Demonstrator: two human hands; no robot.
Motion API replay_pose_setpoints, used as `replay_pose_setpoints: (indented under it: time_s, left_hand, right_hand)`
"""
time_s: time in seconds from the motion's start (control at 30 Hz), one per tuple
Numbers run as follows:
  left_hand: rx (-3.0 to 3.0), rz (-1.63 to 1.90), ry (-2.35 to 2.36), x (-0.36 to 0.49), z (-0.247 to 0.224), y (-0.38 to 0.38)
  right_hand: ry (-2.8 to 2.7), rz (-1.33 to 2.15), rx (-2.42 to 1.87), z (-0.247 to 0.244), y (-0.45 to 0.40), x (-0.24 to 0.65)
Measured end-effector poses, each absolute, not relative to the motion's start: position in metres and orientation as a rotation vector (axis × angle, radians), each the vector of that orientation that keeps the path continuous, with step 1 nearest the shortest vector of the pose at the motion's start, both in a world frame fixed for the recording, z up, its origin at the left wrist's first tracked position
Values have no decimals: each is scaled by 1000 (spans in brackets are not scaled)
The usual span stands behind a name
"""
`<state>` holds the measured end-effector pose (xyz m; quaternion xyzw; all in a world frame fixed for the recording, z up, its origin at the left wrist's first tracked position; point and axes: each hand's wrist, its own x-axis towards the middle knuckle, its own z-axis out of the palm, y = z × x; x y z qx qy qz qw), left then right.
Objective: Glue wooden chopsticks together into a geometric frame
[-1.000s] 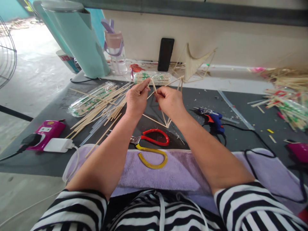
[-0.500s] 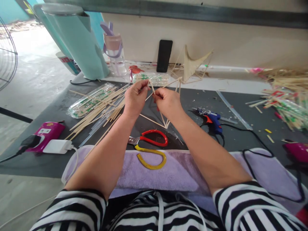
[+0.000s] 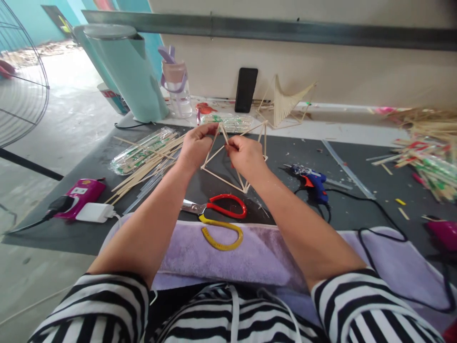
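Note:
A small frame of thin wooden sticks (image 3: 224, 179) stands on the dark tabletop between my hands, its lower sticks joined at corners. My left hand (image 3: 196, 146) pinches the frame's peak at the upper left with its fingertips. Lower on the slanting stick beneath that peak, my right hand (image 3: 247, 153) has its thumb and finger closed. My right fingers hide part of the frame. Nearer to me lie scissors (image 3: 204, 208) with one red and one yellow handle. A blue hot glue gun (image 3: 316, 180) rests to the right of my right hand.
Loose sticks (image 3: 150, 162) and a plastic-wrapped pack (image 3: 137, 152) lie at left, near a magenta power socket (image 3: 84, 193). Behind stand a teal jug (image 3: 123, 71), a water bottle (image 3: 176, 90), a phone (image 3: 246, 90) and a curved stick model (image 3: 285, 102). A purple towel (image 3: 214, 267) covers the front edge.
My left hand has shifted slightly left and down, baring more of the frame's left corner. The right hand keeps its pinch. The whole view has tilted a little.

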<state>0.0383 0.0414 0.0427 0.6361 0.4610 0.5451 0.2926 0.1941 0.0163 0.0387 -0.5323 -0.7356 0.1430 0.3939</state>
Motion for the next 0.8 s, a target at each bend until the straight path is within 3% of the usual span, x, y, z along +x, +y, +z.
replay_pose_setpoints:
  time_s: [0.2,0.33,0.47,0.8]
  left_hand:
    - [1346,1304,1238,5,80,69]
    - [1527,1131,1241,5,100,60]
    - [1696,963,1084,18,90,48]
    - [1598,1088,1074,32,70,56]
  right_hand:
    - [-1861,383,-1311,37,16,197]
    - [-1865,386,-1300,37,16,196]
    - [-1870,391,-1305,37,15,196]
    - [-1863,375,-1317,36,17,197]
